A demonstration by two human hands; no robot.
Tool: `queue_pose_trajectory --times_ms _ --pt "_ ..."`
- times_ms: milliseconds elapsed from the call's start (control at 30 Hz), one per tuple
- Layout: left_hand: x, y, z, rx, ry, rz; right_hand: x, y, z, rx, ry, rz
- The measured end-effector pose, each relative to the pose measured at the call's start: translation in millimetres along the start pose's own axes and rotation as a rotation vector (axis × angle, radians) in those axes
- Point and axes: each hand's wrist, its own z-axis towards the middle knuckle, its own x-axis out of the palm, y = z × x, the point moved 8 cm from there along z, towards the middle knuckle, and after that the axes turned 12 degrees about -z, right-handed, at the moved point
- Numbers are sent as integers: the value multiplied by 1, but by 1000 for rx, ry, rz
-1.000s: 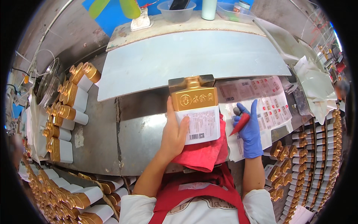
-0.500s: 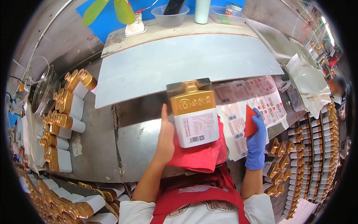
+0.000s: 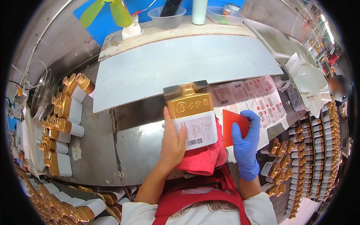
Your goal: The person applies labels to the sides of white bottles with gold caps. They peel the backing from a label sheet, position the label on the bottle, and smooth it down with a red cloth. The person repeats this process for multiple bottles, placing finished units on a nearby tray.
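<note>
The left hand (image 3: pixel 173 140) is holding a gold and white bottle (image 3: pixel 195 127) by its left side, with the thumb pressing near the front edge and the other fingers mostly hiding. The bottle is sitting over a red cloth (image 3: pixel 204 160), and its gold neck is pointing away from the person. The right hand (image 3: pixel 245 144), wearing a blue glove, is pinching a flat red card (image 3: pixel 229 126) between thumb and fingers, just beside the bottle. Printed sheets (image 3: pixel 272 100) are lying behind that hand.
</note>
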Motion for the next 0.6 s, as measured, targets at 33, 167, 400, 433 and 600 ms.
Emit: queue_pose_trajectory --times_ms 33,167,400,433,600 --pt "0 0 0 4 3 13 1 0 3 -32 -5 7" --pt "0 -1 0 -19 3 -72 0 -22 10 36 18 42" --pt "1 -4 1 15 -21 -120 -8 -47 8 85 18 -8" --pt "0 -5 2 -12 -37 -190 -8 -47 7 70 11 -29" --pt "-3 -2 9 -100 -62 -144 10 -13 -5 34 28 -130"
